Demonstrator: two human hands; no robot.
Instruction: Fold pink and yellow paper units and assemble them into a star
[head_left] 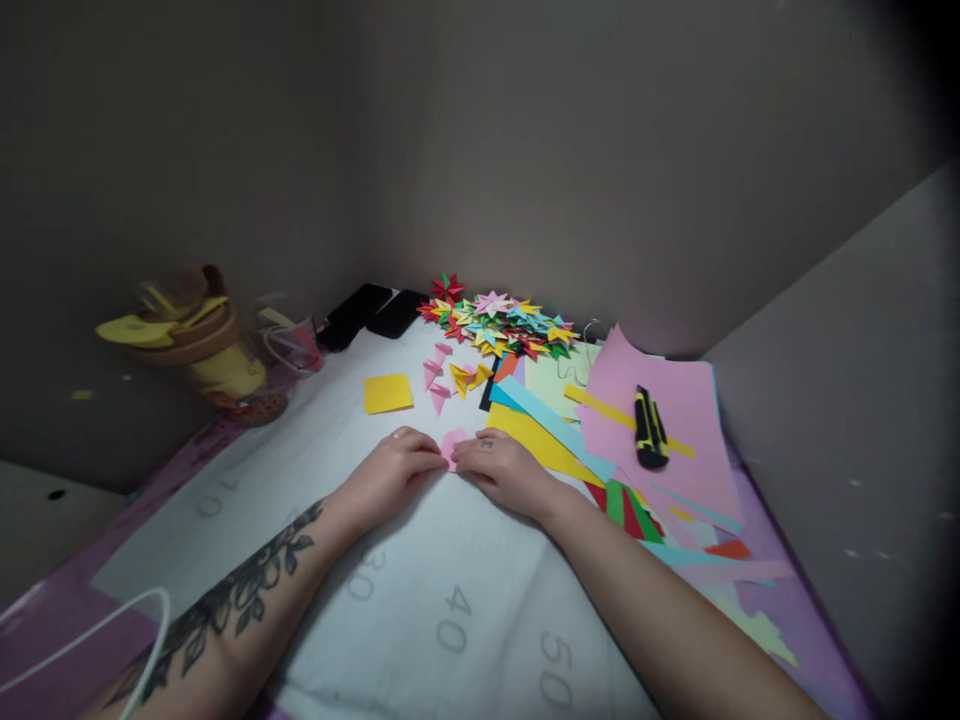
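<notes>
A small pink paper piece (454,442) lies on the white sheet (315,425) between my two hands. My left hand (397,470) holds its left edge with the fingers pressed together. On the other edge, my right hand (502,468) grips the paper, fingers bent over it. Beyond my hands are several folded pink pieces (438,397) and folded yellow pieces (469,378). A square yellow paper stack (388,394) sits to the left of them.
Colourful folded stars (491,318) are heaped at the back. Pink sheets (694,410) with a black and yellow cutter (649,428) lie right, near paper strips (555,420). Two dark phones (358,308) and a clay pot (217,345) stand back left. A white cable (161,625) crosses my left forearm.
</notes>
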